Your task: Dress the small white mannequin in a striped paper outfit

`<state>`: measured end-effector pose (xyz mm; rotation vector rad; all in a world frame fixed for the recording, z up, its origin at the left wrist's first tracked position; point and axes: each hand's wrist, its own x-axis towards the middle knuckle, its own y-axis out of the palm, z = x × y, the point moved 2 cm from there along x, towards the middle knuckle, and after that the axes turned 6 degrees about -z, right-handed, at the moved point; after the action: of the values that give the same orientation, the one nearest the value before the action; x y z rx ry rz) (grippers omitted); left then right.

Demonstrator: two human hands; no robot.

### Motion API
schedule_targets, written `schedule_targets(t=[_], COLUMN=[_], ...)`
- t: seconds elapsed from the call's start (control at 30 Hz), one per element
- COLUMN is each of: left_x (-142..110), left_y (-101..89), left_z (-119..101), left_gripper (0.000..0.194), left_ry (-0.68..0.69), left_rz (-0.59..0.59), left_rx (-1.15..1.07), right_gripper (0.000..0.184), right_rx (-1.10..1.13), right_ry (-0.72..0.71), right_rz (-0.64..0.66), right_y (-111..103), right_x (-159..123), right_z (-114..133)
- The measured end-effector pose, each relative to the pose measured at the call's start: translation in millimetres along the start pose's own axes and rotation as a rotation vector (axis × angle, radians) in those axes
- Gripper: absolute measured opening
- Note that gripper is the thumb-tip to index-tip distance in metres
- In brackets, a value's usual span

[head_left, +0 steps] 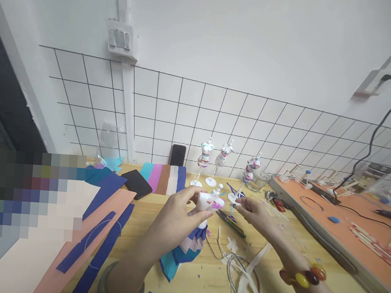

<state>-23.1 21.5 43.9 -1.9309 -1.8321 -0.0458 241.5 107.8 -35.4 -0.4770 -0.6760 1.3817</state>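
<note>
The left hand (179,208) is closed around a small white dress form (211,202), thumb across the near side and fingers behind. The form is held just above the table (274,268), its knobbed neck pointing up, with pink and red patches on its chest. A pleated skirt (190,246) in blue, teal and pale pink hangs below it, toward the person, and seems to be fitted on its lower part.

The form looks light, stiff and smooth, probably plastic, so it could slip or turn in loose fingers. The skirt looks soft and easily crushed or torn; the bare torso is the safer hold, while the narrow neck gives a poorer one.

The right hand (253,213) is just right of the form, fingertips drawn together; whether they pinch anything cannot be told. Scissors (232,223) lie between the form and that hand, slightly nearer the person.

Behind the form stand three decorated mannequins (204,160) on thin stands, one off to its right. Beyond it to the left lie a striped sheet (163,178) and a dark phone (135,184). Coloured strips (103,251) lie well to its left, and a loose coil of wire (228,274) lies nearer the person, to its right.
</note>
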Motion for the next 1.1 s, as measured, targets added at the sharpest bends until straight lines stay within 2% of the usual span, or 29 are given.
schedule_targets(t=[0.13,0.2,0.27,0.3,0.37,0.57,0.73,0.9,1.1], left_x=[1,1,1,1,0,-1,-4,-8,-9], left_y=[1.5,2.5,3.8,4.7,6.4,11.8,16.9,21.3,23.8], left_z=[3,4,5,5,5,3,3,5,5], left_gripper=[0.021,0.022,0.022,0.021,0.018,0.017,0.012,0.009,0.007], left_ry=[0.018,0.021,0.021,0.026,0.049,0.106,0.268,0.438,0.514], left_rz=[-0.079,-0.127,-0.163,-0.174,-0.194,-0.232,-0.277,-0.323,-0.336], left_rx=[0.054,0.083,0.121,0.142,0.181,0.289,0.448,0.552,0.590], right_gripper=[0.026,0.014,0.006,0.010,0.016,0.025,0.028,0.025,0.019], right_rx=[0.134,0.123,0.065,0.026,-0.060,-0.140,-0.083,-0.097,-0.112], right_ry=[-0.212,-0.512,-0.787,-0.881,-0.978,-1.020,-1.032,-0.987,-0.928], right_rz=[-0.118,-0.324,-0.455,-0.483,-0.530,-0.589,-0.590,-0.622,-0.663], right_y=[1,0,3,5,11,19,19,22,25], right_x=[-33,-54,-73,-79,-87,-87,-87,-88,-89], right_z=[55,84,107,115,123,123,122,120,120])
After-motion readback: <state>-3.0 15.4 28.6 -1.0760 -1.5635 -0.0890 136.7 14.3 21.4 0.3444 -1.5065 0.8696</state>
